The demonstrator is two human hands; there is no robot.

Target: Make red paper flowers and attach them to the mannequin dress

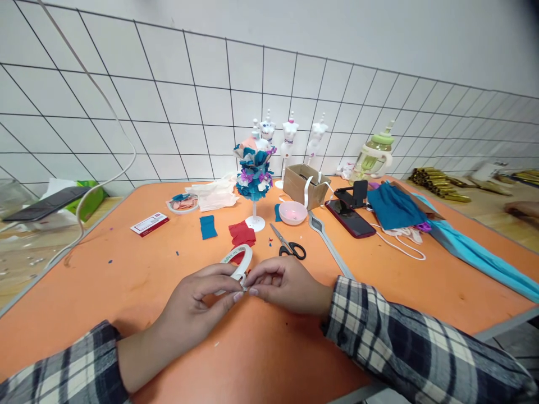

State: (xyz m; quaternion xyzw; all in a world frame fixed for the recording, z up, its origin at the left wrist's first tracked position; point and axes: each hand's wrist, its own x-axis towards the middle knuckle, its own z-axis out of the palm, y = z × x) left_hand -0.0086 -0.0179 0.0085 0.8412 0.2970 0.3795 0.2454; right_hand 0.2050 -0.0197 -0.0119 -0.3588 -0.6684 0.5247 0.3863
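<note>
My left hand [202,300] is closed around a white roll of tape [243,259], held tilted above the table. At the roll's near edge, my right hand [286,283] pinches what looks like the tape's loose end; the fingertips of both hands almost meet there. Just beyond the roll lies red fabric or paper [242,231]. Black-handled scissors [290,247] rest open-bladed past my right hand. Further back stands a small mannequin [254,174] on a white base, dressed in blue, purple and white ruffled pieces.
A blue square [208,226], a red-and-white card box [150,224] and a pink bowl [293,213] lie on the orange table [138,269]. Behind are a cardboard box [305,185], a phone [349,219], a bottle [374,154] and several white mannequins [289,134]. Blue fabric [396,206] lies right.
</note>
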